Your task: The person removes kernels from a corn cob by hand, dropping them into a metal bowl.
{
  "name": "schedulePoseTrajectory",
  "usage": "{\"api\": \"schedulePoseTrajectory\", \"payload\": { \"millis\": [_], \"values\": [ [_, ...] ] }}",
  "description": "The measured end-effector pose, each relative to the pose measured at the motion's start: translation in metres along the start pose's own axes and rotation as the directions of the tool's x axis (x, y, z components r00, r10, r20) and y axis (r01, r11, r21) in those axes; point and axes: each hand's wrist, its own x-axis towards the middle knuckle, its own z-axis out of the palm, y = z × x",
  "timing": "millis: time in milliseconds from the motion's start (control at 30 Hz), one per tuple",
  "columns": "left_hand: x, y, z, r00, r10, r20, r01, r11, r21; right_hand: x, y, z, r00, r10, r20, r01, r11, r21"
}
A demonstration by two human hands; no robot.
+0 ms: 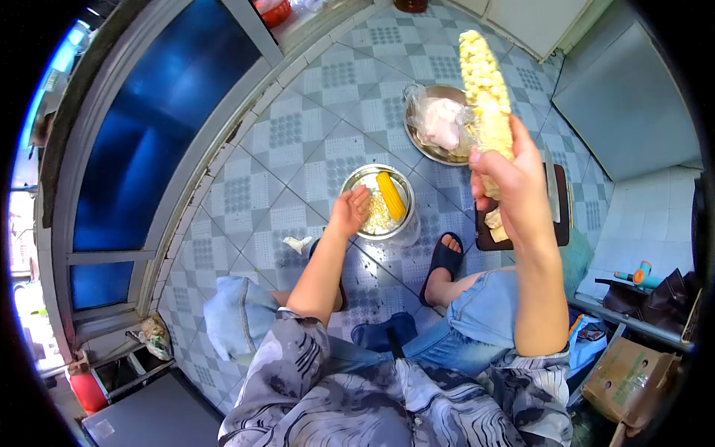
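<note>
My right hand point(518, 179) is raised on the right, its fingers wrapped round the lower end of an ear of corn point(484, 86). The ear stands nearly upright; pale kernels show on its upper part, while the lower part looks stripped. Over the left rim of a steel bowl point(377, 236) is my left hand point(350, 211), palm up and fingers stretched out, with nothing visible in it. Loose kernels point(378, 222) lie in that bowl, beside a yellow piece of corn point(390, 196) leaning against its right side.
Behind, a second metal bowl point(417, 138) holds a plastic bag point(441, 123) with something pale pink. A dark cutting board point(560, 235) with a knife point(552, 186) and pale pieces point(495, 223) lies at right. A white scrap point(297, 243) is on the tiled floor point(283, 171).
</note>
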Motion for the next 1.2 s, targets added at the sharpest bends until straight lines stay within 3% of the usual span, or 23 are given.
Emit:
{"api": "schedulePoseTrajectory", "payload": {
  "millis": [33, 133, 233, 300, 367, 400, 433, 467, 500, 533, 567, 600, 733, 833, 900, 933, 1000, 1133, 1200],
  "values": [
    [-0.012, 0.015, 0.01, 1.0, 0.018, 0.007, -0.018, 1.0, 0.005, 0.0, -0.001, 0.002, 1.0, -0.019, 0.005, 0.019, 1.0, 0.006],
    [-0.053, 0.06, 0.048, 0.939, 0.064, 0.339, 0.032, 0.962, -0.27, 0.002, 0.005, 0.007, 0.997, -0.004, 0.078, 0.001, 0.999, 0.044],
    [-0.083, 0.1, 0.082, 0.874, 0.12, 0.471, -0.001, 0.969, -0.246, -0.003, 0.003, 0.015, 0.989, -0.031, 0.148, 0.018, 0.996, 0.087],
    [-0.114, 0.122, 0.113, 0.857, 0.165, 0.488, -0.09, 0.981, -0.174, -0.009, 0.001, 0.017, 0.983, -0.017, 0.183, 0.001, 0.996, 0.086],
    [-0.147, 0.139, 0.14, 0.859, 0.172, 0.482, -0.249, 0.963, 0.1, -0.013, 0.003, 0.021, 0.977, -0.03, 0.212, 0.014, 0.997, 0.076],
    [-0.169, 0.139, 0.154, 0.864, 0.248, 0.439, -0.38, 0.892, 0.243, -0.017, 0.003, 0.023, 0.977, -0.056, 0.207, 0.05, 0.998, 0.035],
    [-0.189, 0.138, 0.168, 0.845, 0.262, 0.466, -0.403, 0.885, 0.233, -0.02, 0.004, 0.025, 0.976, -0.082, 0.201, 0.085, 0.996, -0.008],
    [-0.207, 0.135, 0.178, 0.826, 0.31, 0.471, -0.498, 0.792, 0.354, -0.021, 0.008, 0.028, 0.971, -0.122, 0.205, 0.126, 0.992, -0.003],
    [-0.217, 0.131, 0.184, 0.803, 0.358, 0.476, -0.575, 0.673, 0.465, -0.022, 0.006, 0.027, 0.968, -0.032, 0.247, 0.061, 0.992, -0.107],
    [-0.22, 0.125, 0.186, 0.748, 0.362, 0.557, -0.641, 0.613, 0.462, -0.016, 0.019, 0.027, 0.93, -0.29, 0.224, 0.344, 0.902, -0.262],
    [-0.226, 0.119, 0.191, 0.758, 0.331, 0.563, -0.637, 0.563, 0.526, -0.015, 0.02, 0.034, 0.819, -0.521, 0.24, 0.572, 0.713, -0.406],
    [-0.228, 0.114, 0.193, 0.735, 0.33, 0.593, -0.662, 0.538, 0.522, -0.019, 0.017, 0.034, 0.874, -0.415, 0.251, 0.481, 0.807, -0.342],
    [-0.233, 0.106, 0.201, 0.733, 0.364, 0.574, -0.655, 0.603, 0.454, -0.018, 0.015, 0.038, 0.854, -0.438, 0.28, 0.519, 0.682, -0.515],
    [-0.225, 0.103, 0.202, 0.726, 0.401, 0.558, -0.659, 0.635, 0.402, -0.02, 0.012, 0.039, 0.823, -0.502, 0.267, 0.553, 0.597, -0.582],
    [-0.223, 0.104, 0.203, 0.625, 0.457, 0.633, -0.757, 0.551, 0.35, -0.015, 0.015, 0.038, 0.737, -0.622, 0.265, 0.645, 0.528, -0.552],
    [-0.222, 0.105, 0.204, 0.622, 0.457, 0.636, -0.756, 0.56, 0.338, -0.012, 0.018, 0.039, 0.738, -0.619, 0.27, 0.642, 0.52, -0.563],
    [-0.225, 0.107, 0.205, 0.597, 0.449, 0.665, -0.757, 0.59, 0.281, -0.007, 0.025, 0.038, 0.865, -0.449, 0.224, 0.501, 0.798, -0.334],
    [-0.225, 0.114, 0.203, 0.664, 0.345, 0.663, -0.68, 0.646, 0.346, -0.002, 0.026, 0.036, 0.885, -0.387, 0.258, 0.447, 0.861, -0.244],
    [-0.221, 0.116, 0.198, 0.699, 0.25, 0.67, -0.594, 0.724, 0.349, -0.011, 0.006, 0.038, 0.962, -0.085, 0.259, 0.132, 0.976, -0.173]
  ]
}}
